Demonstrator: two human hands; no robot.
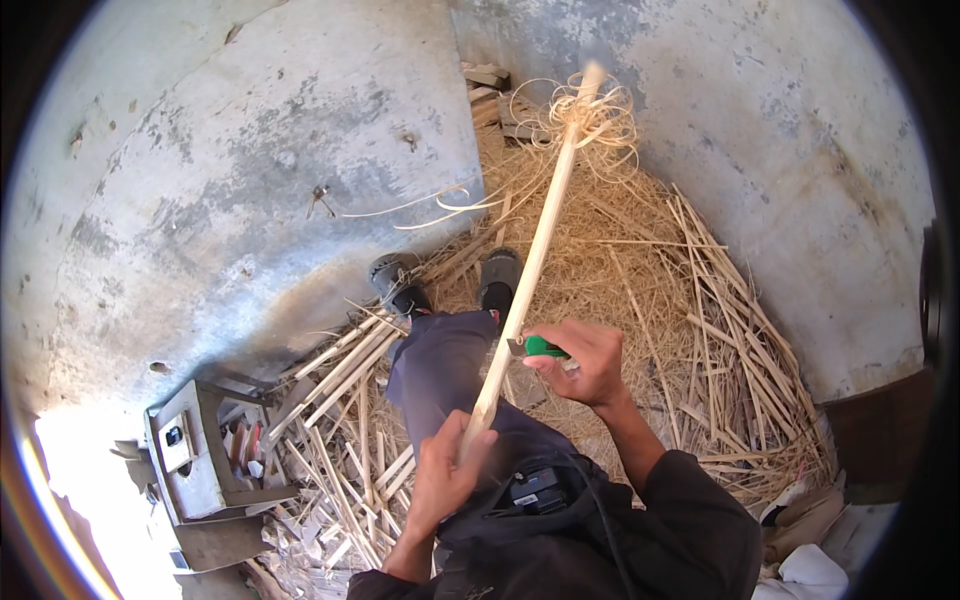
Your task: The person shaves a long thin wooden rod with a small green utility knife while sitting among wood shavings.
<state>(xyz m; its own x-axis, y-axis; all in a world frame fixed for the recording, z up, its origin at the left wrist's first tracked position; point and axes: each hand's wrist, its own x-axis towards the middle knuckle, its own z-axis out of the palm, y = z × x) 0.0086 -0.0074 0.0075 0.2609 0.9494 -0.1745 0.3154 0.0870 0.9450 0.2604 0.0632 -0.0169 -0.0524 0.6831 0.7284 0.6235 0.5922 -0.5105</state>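
Observation:
A long pale wooden stick slants up and away from my lap toward the far wall. My left hand is closed round its near end. My right hand grips a green-handled knife, whose short dark blade touches the stick's right side a little above my left hand. Thin curled shavings cling in a bunch near the far end of the stick. That far tip is blurred.
Fine wood shavings cover the floor. Split strips are heaped at the right, and more strips lie at the left beside a worn wooden box. My shoes stand ahead, near stained walls.

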